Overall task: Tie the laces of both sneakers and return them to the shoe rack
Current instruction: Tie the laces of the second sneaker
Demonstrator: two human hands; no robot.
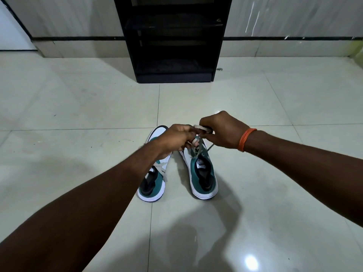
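Teal-and-white right sneaker (pixel 203 173) on pale tiled floor (pixel 275 107), its laces (pixel 196 143) pinched by both hands above the tongue. Left hand (pixel 174 137) fingers closed on a strand; right hand (pixel 221 131) curled around a loop, probably mid-knot. Left sneaker (pixel 152 181) just beside, laces loose. Black shoe rack (pixel 172 39) against wall behind.

Glossy pale tiled floor (pixel 78 99) with light glare. Grey panelled wall (pixel 78 16), black skirting stripe (pixel 78 38). Paint streaks (pixel 253 14) at right.
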